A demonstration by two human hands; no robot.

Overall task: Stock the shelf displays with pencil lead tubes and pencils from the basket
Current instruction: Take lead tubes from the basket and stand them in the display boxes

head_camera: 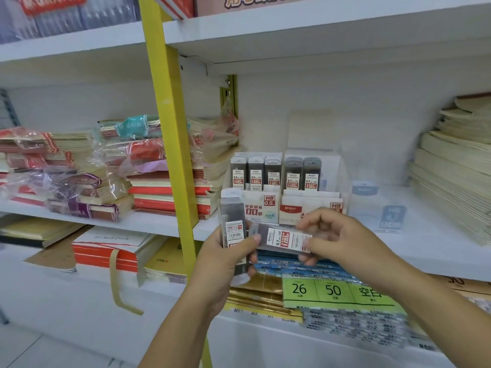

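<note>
My left hand (225,261) grips a small upright stack of grey pencil lead tubes (233,221) with red and white labels. My right hand (337,237) pinches one 0.7 lead tube (281,239), held sideways just right of that stack. Both hands hover in front of the white shelf edge, below two display boxes. The 0.5 display box (261,207) holds three rows of tubes. The 0.7 display box (305,208) to its right holds two rows, with room at its right side. No basket is in view.
A yellow shelf post (170,144) runs up just left of the displays. Wrapped notebook stacks (148,171) fill the left shelf. Beige pads (457,171) pile at the far right. A bare shelf stretch (414,208) lies between. Packets and a green label (334,290) sit on the lower shelf.
</note>
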